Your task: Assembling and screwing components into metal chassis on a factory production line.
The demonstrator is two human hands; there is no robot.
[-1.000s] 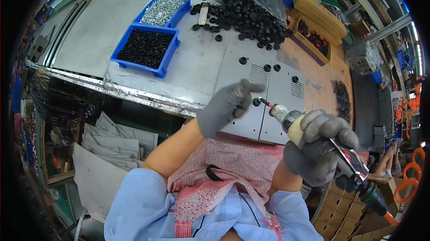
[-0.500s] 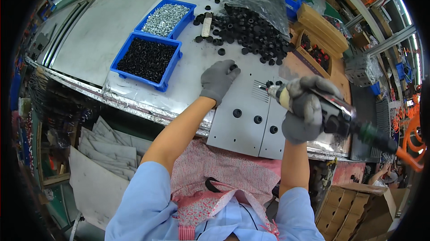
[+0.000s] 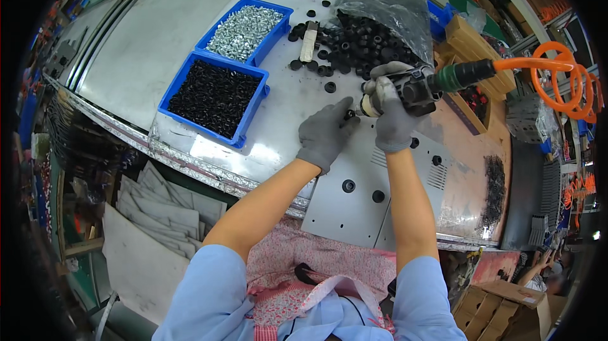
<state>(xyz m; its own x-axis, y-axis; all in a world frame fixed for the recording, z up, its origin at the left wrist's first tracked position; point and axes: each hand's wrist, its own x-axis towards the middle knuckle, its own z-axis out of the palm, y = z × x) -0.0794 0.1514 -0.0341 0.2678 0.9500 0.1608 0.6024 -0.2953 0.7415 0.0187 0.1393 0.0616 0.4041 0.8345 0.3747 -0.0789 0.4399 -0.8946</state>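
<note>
our right hand (image 3: pixel 391 116) wrapped around the power screwdriver (image 3: pixel 423 86), left hand (image 3: pixel 326 132) pinching a small black part (image 3: pixel 349 113), bit tip hidden by fingers, grey metal panel (image 3: pixel 354 205) near

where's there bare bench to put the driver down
The widest bare patch is the steel bench top left of the two blue bins. A smaller one lies between the black-parts bin and the grey panel. It is crowded around the loose black feet.

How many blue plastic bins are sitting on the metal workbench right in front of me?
2. One blue plastic bin of black parts sits left of the gloved left hand; the other, holding silver screws, touches its far side. More blue bins at the far edge may be partly hidden.
</note>
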